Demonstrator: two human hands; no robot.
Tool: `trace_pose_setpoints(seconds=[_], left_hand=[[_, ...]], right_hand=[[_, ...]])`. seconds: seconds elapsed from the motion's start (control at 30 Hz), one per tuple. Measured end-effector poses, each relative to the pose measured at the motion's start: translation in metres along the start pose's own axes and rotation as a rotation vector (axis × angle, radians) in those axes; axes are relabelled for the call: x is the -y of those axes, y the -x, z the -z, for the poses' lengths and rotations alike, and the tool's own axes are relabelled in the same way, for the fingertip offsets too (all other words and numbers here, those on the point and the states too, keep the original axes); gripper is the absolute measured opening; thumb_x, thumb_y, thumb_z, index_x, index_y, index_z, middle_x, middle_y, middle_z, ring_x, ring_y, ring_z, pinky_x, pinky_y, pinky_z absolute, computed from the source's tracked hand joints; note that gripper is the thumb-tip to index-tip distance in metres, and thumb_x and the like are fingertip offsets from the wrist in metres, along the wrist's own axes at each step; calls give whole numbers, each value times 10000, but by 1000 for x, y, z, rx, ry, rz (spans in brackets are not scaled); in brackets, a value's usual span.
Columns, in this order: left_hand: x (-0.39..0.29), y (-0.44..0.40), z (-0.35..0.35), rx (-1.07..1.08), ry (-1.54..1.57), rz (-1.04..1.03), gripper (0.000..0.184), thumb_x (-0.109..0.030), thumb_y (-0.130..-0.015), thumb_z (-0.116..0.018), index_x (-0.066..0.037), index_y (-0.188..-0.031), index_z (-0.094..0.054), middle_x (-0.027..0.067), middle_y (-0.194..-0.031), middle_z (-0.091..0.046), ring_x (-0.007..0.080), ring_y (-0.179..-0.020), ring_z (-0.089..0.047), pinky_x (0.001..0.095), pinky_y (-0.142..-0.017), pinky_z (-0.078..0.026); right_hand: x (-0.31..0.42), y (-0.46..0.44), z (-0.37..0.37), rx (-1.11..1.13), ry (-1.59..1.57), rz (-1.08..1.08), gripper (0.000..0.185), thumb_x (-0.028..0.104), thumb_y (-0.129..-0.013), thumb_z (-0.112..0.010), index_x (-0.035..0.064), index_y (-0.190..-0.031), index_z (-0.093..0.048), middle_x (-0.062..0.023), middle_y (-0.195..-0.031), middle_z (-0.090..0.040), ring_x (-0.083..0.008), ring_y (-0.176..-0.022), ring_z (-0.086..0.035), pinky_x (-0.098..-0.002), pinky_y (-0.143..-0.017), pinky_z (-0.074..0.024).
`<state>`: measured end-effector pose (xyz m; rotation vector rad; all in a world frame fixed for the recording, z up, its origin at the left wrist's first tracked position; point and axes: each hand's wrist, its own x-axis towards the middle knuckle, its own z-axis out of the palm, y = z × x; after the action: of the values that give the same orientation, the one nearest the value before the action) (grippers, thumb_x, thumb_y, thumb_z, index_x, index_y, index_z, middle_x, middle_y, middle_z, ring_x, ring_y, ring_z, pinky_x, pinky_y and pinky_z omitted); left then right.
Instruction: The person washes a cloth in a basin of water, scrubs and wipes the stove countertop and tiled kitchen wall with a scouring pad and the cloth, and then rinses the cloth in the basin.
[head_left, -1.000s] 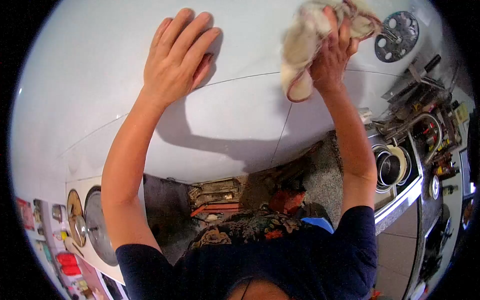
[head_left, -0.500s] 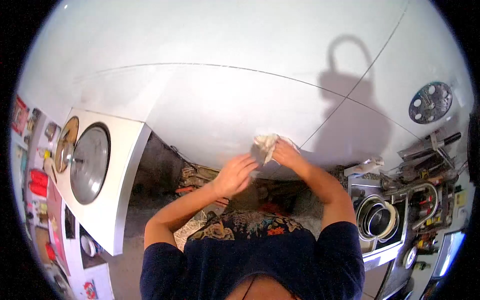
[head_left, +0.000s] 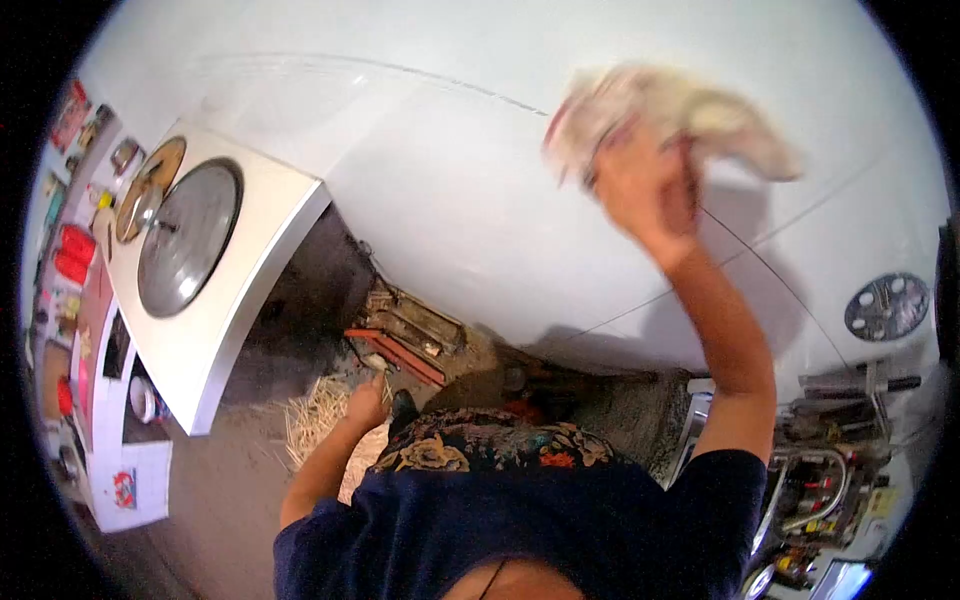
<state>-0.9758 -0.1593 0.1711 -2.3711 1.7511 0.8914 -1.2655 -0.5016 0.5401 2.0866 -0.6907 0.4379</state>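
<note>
My right hand (head_left: 648,190) is raised against the white tiled wall (head_left: 480,190), its fingers pressed on a cream cloth (head_left: 690,115) with reddish edging. Both hand and cloth are blurred by motion. Low at the left, my left hand (head_left: 368,400) hangs near my body, above a pile of straw (head_left: 312,425) and close to some reddish bars (head_left: 405,355) on the floor. Its fingers are too small and smeared to make out.
A round metal lid (head_left: 190,238) lies on the white counter (head_left: 255,240) at left, beside a wooden board (head_left: 150,190). At right are a perforated round disc (head_left: 887,307) on the wall, a knife rack (head_left: 860,385) and a curved faucet (head_left: 840,490).
From near my left hand, my right hand has moved up the wall with the cloth, which is now spread out. My left hand has dropped away towards the floor side, and the view has shifted.
</note>
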Motion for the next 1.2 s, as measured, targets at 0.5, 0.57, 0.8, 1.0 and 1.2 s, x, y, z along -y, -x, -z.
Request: trace_pose_setpoints(seconds=[0.5, 0.57, 0.8, 1.0, 1.2], left_hand=[[49, 83, -63, 46, 216, 207, 671, -190, -777, -662, 35, -1325, -346, 290, -1115, -562, 408, -1029, -566, 452, -868, -479], [50, 64, -44, -32, 218, 164, 626, -174, -785, -655, 23, -1309, -374, 256, -1130, -570, 399, -1059, -549, 444, -888, -465], [45, 30, 25, -211, 334, 90, 607, -142, -777, -632, 13, -1317, -401, 255, -1145, -567, 396, -1052, -551, 447, -884, -464], [76, 60, -30, 25, 342, 162, 638, -181, -798, -633, 31, -1337, -366, 270, -1250, -509, 408, -1134, -502, 444, -966, -416], [114, 124, -35, 77, 372, 300, 596, -205, -798, -632, 9, -1310, -413, 246, -1187, -557, 374, -1107, -534, 413, -947, -440]], right_hand=[[229, 98, -162, 819, -779, 242, 440, -2, -868, -427, 79, -1299, -464, -184, -1022, -623, -297, -1007, -579, -422, -945, -443], [211, 6, -115, 528, -923, 107, 248, 39, -847, -451, 66, -880, -695, -147, -1021, -627, -296, -993, -573, -414, -885, -462], [51, -130, 7, -157, 124, 169, 331, 204, -873, -523, 76, -1174, -573, -116, -1168, -593, -272, -1039, -555, -548, -902, -366], [119, 6, -75, 322, -213, 400, 379, 207, -899, -499, 93, -1260, -510, -161, -1276, -525, -302, -1167, -496, -430, -955, -414], [167, 184, -129, 1115, -945, 5, 385, 55, -873, -431, 1, -1247, -504, -198, -1275, -505, -341, -1169, -483, -424, -1032, -361]])
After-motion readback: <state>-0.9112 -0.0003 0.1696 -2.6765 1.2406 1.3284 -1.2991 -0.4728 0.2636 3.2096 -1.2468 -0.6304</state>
